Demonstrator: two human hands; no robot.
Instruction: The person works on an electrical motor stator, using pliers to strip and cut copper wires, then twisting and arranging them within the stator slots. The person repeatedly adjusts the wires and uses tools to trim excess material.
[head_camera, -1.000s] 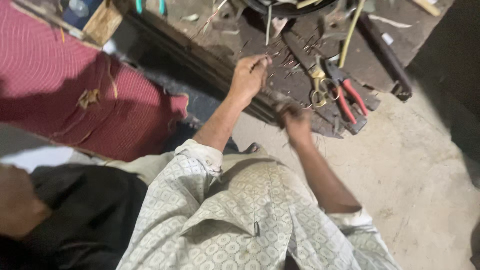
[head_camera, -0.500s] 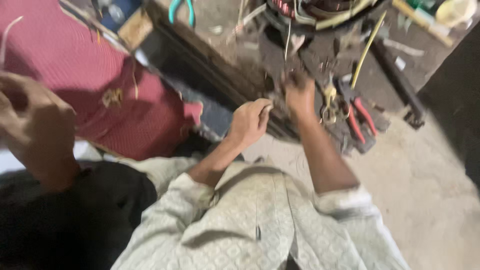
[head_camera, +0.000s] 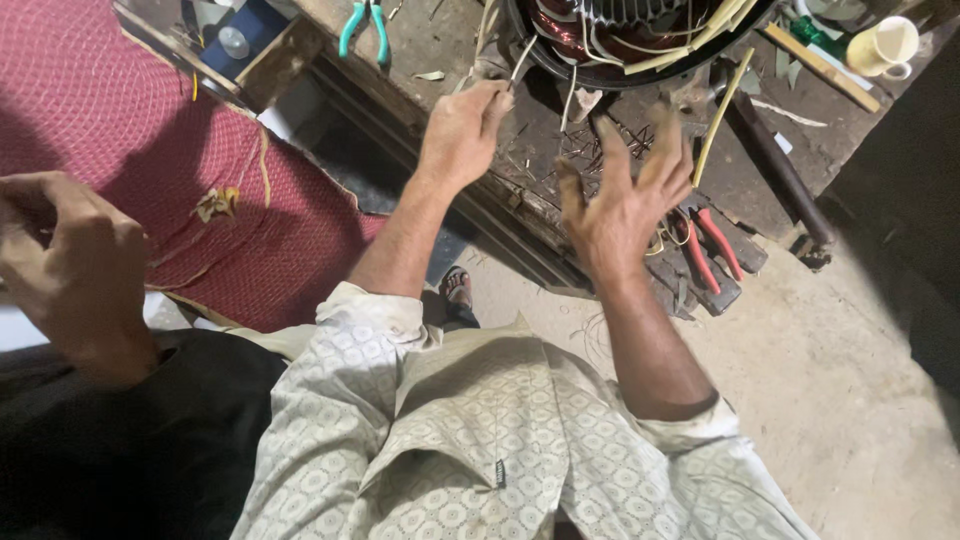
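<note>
A thin pale wire strip (head_camera: 521, 60) is pinched between the fingers of the left hand (head_camera: 462, 130), closed around it, at the near rim of the round motor stator with copper windings (head_camera: 640, 40) on the dark worn wooden table (head_camera: 440, 40). The right hand (head_camera: 622, 205) is held open and empty, fingers spread, above the table just beside red-handled pliers (head_camera: 710, 245). Teal-handled pliers (head_camera: 362, 25) lie far left. Another person's hand (head_camera: 70, 270) is seen at the left.

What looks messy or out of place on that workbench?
Short wire offcuts lie strewn over the bench between the left hand and right hand, and loose strips poke unevenly from the round motor housing.
</note>
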